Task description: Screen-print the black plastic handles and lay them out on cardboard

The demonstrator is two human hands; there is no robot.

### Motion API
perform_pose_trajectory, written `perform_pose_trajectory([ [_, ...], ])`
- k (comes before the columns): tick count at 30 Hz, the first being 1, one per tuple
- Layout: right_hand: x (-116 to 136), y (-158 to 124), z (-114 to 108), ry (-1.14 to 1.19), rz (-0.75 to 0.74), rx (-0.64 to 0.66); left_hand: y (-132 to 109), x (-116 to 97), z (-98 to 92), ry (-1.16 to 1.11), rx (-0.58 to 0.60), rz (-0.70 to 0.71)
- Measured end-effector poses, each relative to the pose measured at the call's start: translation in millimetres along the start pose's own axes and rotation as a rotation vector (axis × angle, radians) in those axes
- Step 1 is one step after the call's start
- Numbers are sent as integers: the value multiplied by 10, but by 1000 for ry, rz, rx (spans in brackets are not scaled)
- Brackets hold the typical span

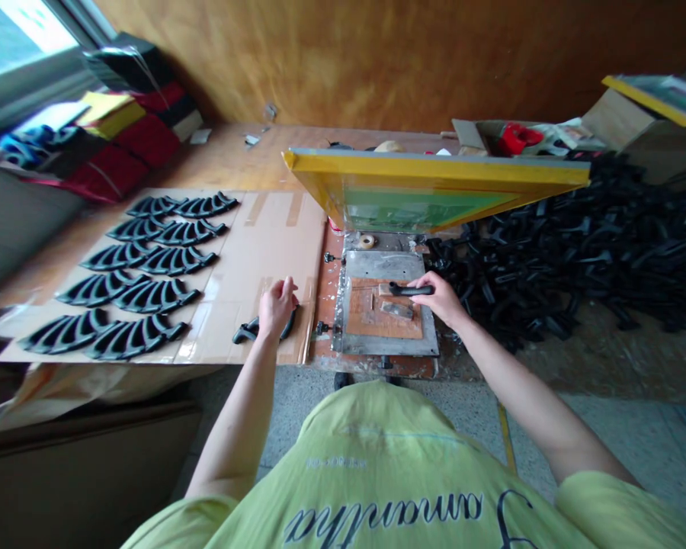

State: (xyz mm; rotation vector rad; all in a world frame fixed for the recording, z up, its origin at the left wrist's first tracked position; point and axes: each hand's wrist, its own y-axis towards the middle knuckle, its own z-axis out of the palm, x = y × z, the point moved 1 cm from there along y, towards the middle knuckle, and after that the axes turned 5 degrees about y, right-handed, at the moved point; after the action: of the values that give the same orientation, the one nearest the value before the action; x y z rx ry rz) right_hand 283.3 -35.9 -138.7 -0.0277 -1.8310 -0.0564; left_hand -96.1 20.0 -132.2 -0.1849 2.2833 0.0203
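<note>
a scuffed brown wooden table (229,164) carries a flat tan cardboard sheet (263,248) at left and a tangled heap of black curved parts (549,267) at right. toward the middle, a yellow-edged screen with a green panel (434,171) tilts up behind a flat grey metal plate (383,263). the left grip (275,311) is over loose black parts (245,330) on the sheet; whether it grasps any, i cannot tell. the right grip (447,299) pinches a slim, black, tube-like piece (407,290) above the plate, faintly glossy, its left end rounded.
</note>
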Motion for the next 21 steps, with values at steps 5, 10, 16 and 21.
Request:
perform_pose_trajectory([
  [5, -191, -46, 383, -458, -384, 143, 85, -554, 181, -129, 27, 116],
  [10, -274, -153, 372, -703, -511, 212, 167, -982, 119, -349, -12, 204],
  [16, -87, -158, 665, -793, -487, 286, 269, -1719, -75, -626, -104, 342],
  [21, -76, -143, 585, -739, -471, 343, 131, -1782, -87, -625, 5, 355],
])
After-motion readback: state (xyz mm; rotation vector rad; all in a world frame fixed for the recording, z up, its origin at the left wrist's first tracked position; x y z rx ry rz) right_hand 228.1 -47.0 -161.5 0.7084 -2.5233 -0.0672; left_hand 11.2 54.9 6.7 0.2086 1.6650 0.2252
